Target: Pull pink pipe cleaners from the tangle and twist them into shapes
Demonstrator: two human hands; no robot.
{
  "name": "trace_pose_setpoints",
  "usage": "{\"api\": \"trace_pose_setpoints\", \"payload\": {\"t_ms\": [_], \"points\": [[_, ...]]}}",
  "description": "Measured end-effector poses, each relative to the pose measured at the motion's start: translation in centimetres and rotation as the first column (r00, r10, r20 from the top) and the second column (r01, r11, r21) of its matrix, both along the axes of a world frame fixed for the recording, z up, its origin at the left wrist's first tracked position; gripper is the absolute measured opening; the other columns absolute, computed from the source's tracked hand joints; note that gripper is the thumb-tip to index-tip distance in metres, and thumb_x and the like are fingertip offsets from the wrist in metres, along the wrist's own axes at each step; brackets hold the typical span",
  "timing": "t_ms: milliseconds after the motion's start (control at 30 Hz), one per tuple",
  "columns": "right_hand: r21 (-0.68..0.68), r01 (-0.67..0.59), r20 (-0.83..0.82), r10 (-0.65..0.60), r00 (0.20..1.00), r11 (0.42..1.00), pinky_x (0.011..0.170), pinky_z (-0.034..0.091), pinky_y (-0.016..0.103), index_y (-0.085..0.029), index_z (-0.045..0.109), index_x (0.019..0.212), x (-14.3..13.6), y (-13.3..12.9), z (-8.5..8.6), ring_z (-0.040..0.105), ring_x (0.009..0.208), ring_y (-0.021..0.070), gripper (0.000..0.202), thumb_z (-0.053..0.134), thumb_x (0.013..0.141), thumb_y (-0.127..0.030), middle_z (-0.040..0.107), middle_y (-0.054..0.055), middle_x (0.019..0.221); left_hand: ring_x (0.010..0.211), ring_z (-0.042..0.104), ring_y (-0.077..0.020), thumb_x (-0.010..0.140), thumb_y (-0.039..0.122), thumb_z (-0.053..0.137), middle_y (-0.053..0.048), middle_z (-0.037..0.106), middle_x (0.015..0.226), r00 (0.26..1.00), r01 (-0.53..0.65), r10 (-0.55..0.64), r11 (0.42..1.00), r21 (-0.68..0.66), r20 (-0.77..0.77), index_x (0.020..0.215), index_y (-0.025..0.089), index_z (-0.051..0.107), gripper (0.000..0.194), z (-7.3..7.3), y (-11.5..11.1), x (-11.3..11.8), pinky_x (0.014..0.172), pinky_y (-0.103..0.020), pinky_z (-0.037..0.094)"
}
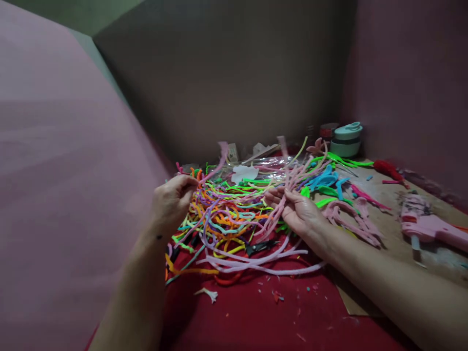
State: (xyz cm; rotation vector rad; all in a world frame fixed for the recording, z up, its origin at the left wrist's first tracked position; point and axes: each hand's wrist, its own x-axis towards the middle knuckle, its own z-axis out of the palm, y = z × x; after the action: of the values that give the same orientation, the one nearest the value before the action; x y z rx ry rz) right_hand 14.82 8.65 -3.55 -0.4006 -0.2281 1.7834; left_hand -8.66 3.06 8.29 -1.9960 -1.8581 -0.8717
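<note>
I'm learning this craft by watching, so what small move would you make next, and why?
Probably bring the pink piece in the left hand across to the pink bundle in the right hand: the two are similar in colour but held apart, and the bundle's upper ends fan out, seemingly leaving room to lay it alongside.

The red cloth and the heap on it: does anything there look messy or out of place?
Small scraps litter the red cloth in front, looking like untidied trimmings. Behind them, the colourful fuzzy stems lie badly tangled, with a dark tool among them. No liquid spill shows.
</note>
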Motion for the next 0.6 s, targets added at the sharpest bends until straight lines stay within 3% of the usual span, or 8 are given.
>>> {"api": "trace_pose_setpoints", "payload": {"t_ms": [167,300,400,467,600], "points": [[-0.021,0.009,-0.008,-0.009,1.0,1.0,0.077,0.052,0.047,-0.013,0.056,0.073,0.0,-0.1,0.0,0.067,0.073,0.0211,0.021,0.039,0.081,-0.003,0.066,0.01,0.069,0.076,0.061,-0.0164,0.078,0.027,0.046,-0.003,0.068,0.084,0.952,-0.305,0.307,0.945,0.118,-0.004,0.085,0.019,0.065,0.023,-0.7,-0.6,-4.5,0.07,-0.025,0.044],[-0.001,-0.01,-0.005,0.01,1.0,1.0,0.074,0.053,0.048,-0.014,0.055,0.074,-0.1,-0.2,-0.1,0.067,0.07,0.0207,0.02,0.039,0.08,-0.002,0.066,0.009,0.071,0.079,0.061,-0.0208,0.078,0.031,0.043,-0.006,0.069,0.088,0.877,-0.473,0.469,0.881,-0.022,-0.103,0.087,0.021,0.066,0.027,-2.4,-0.1,-6.8,0.068,-0.028,0.043],[0.02,-0.02,-0.013,0.02,1.0,1.0,0.073,0.053,0.046,-0.014,0.055,0.075,0.0,-0.2,-0.1,0.067,0.069,0.0204,0.017,0.043,0.078,-0.002,0.066,0.009,0.071,0.078,0.061,-0.0216,0.077,0.031,0.044,-0.007,0.069,0.085,0.885,-0.463,0.443,0.872,-0.157,-0.145,0.084,0.022,0.067,0.026,-3.5,0.4,-7.8,0.066,-0.029,0.043],[0.017,-0.021,-0.001,0.021,1.0,1.0,0.071,0.054,0.044,-0.014,0.055,0.075,0.2,-0.2,0.1,0.066,0.066,0.0199,0.017,0.043,0.078,-0.003,0.066,0.009,0.07,0.081,0.061,-0.0224,0.077,0.029,0.044,-0.009,0.068,0.087,0.9,-0.432,0.411,0.884,-0.179,-0.142,0.083,0.02,0.068,0.026,-3.8,0.6,-7.9,0.069,-0.03,0.043],[0.011,-0.036,0.072,0.035,0.997,0.999,0.062,0.054,0.043,-0.012,0.056,0.073,0.8,-0.2,0.8,0.062,0.05,0.0176,0.019,0.04,0.08,-0.006,0.065,0.009,0.063,0.085,0.061,-0.0179,0.08,0.031,0.043,-0.006,0.068,0.092,0.952,-0.306,0.301,0.935,-0.177,-0.057,0.088,0.019,0.066,0.027,-3.6,0.6,-5.9,0.075,-0.027,0.044]]}}
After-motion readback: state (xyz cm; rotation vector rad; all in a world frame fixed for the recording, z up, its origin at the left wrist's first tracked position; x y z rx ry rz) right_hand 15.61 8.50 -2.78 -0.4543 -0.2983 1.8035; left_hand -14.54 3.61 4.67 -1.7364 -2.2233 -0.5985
